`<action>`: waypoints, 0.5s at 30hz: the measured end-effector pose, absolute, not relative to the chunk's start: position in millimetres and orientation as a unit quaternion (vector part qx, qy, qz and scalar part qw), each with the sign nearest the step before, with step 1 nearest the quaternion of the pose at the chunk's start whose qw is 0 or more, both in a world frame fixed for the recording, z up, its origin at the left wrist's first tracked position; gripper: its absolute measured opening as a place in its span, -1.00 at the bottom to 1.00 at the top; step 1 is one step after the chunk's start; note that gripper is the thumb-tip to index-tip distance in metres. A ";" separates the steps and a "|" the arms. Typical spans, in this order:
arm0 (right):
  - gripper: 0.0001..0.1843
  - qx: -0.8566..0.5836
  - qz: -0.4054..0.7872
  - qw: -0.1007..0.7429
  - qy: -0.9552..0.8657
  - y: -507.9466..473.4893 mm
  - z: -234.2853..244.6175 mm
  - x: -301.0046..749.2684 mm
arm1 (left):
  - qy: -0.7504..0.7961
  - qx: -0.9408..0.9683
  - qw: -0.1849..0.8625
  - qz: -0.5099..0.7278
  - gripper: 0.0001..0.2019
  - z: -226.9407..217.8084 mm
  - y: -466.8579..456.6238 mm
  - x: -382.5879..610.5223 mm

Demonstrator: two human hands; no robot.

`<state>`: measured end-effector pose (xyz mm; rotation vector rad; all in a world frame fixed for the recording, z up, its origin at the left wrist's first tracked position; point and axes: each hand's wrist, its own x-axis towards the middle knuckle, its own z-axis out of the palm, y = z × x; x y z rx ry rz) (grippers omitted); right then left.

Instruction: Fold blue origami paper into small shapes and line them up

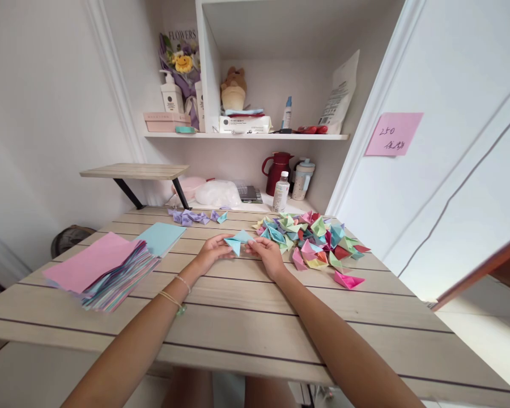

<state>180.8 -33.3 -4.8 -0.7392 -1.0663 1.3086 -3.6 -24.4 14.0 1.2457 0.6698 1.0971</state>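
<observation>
Left hand and right hand: both pinching one creased, pointed blue paper, near far edge of planked surface | far-right corner: angular folded-paper heap, overlapped, uncountable | left edge: one pink-topped stack, one flat blue stack

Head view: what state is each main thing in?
Light-blue paper piece: folded, held by left hand and right hand
Multicoloured boat-shaped paper pieces: folded, mostly heaped together
Purple paper pieces: folded, clustered
Multicoloured rectangular paper sheets: flat, stacked unevenly
Light-blue rectangular paper sheets: flat, unfolded
White-capped plastic bottle: capped, upright
Dark-red jug: upright
Speckled tumbler: lidded, upright
Pink rectangular paper note: written on, stuck up
</observation>
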 end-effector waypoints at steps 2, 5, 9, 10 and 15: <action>-0.71 -0.322 0.565 0.605 -0.459 -32.7 -5.2 181.1 | 0.286 0.558 0.613 0.480 -0.51 12.6 -25.1 -1.2; -0.72 -0.327 0.562 0.601 -0.464 -33.2 -5.2 181.0 | 0.316 0.558 0.590 0.490 -0.60 11.5 -24.6 1.5; -0.72 -0.330 0.550 0.586 -0.495 -34.6 -5.1 179.2 | 0.364 0.546 0.578 0.486 -0.73 11.6 -23.0 1.7; -0.72 -0.332 0.546 0.581 -0.504 -34.7 -5.3 178.7 | 0.372 0.546 0.572 0.487 -0.73 11.6 -22.7 1.4; -0.65 -0.335 0.521 0.587 -0.522 -33.1 -8.5 177.3 | 0.376 0.560 0.540 0.503 -0.66 10.3 -22.0 1.2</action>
